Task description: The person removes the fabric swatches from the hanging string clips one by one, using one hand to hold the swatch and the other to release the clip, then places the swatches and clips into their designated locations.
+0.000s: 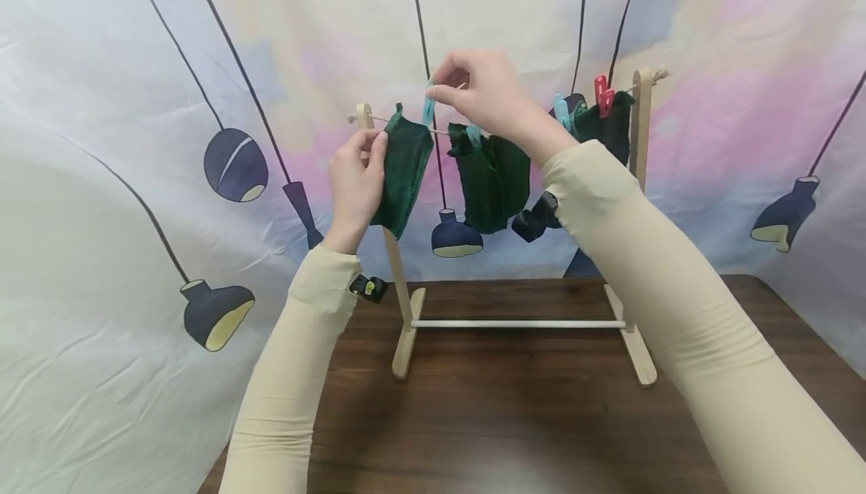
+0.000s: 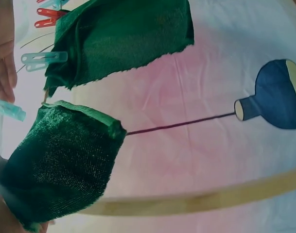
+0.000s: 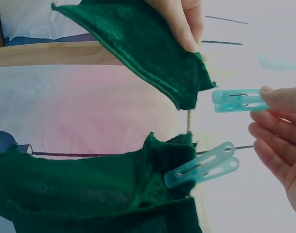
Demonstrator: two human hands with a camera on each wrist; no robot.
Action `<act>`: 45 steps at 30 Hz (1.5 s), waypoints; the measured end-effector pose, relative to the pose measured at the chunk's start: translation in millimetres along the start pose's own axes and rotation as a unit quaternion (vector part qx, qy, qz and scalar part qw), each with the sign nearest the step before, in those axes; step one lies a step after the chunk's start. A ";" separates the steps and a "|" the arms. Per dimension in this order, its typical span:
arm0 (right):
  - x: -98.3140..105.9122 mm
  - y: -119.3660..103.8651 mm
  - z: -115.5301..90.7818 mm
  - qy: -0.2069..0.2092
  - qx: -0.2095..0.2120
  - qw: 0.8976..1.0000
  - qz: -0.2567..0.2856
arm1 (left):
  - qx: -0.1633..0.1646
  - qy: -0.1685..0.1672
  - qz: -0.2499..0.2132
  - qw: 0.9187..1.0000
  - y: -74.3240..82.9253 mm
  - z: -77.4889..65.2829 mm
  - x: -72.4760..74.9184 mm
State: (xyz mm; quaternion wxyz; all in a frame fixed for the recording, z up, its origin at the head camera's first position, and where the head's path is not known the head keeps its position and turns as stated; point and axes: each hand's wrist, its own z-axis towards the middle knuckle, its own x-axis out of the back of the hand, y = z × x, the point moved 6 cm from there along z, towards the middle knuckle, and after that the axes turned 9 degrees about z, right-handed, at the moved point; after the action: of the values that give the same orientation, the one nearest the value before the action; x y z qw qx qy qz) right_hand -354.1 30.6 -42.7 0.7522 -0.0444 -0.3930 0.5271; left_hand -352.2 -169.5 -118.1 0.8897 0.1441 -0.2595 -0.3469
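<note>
Velvet cloth could slip off the cord if our left hand relaxes its pinching fingers before the turquoise clothespin, pinched by our right hand, grips.

Farther back, the head view looks forward and down across the tabletop; in close, both wrist views lie rolled sideways, sharing two green cloths.

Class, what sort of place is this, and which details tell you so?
Probably a staged indoor tabletop setup: a small wooden clothesline rack stands on a brown table, with a creased, lamp-patterned backdrop hanging behind.
</note>
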 end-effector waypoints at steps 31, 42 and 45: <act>118.7 35.0 -90.8 0.118 -0.077 0.990 0.009 | -0.023 -0.025 0.157 0.987 -52.1 -29.7 85.1; 164.2 60.7 -141.7 0.160 -0.133 0.978 0.008 | 0.002 -0.046 0.167 0.985 -87.3 -50.2 86.2; 171.4 68.5 -152.1 0.166 -0.142 0.976 0.011 | 0.002 -0.047 0.172 0.984 -97.7 -56.9 86.8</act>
State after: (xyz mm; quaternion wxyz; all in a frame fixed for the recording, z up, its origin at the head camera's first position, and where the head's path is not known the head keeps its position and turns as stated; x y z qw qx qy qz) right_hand -285.7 255.5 -86.9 0.7873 -0.2418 -0.3326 0.4595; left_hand -319.0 -295.4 -176.2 0.9226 0.0825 -0.3227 -0.1944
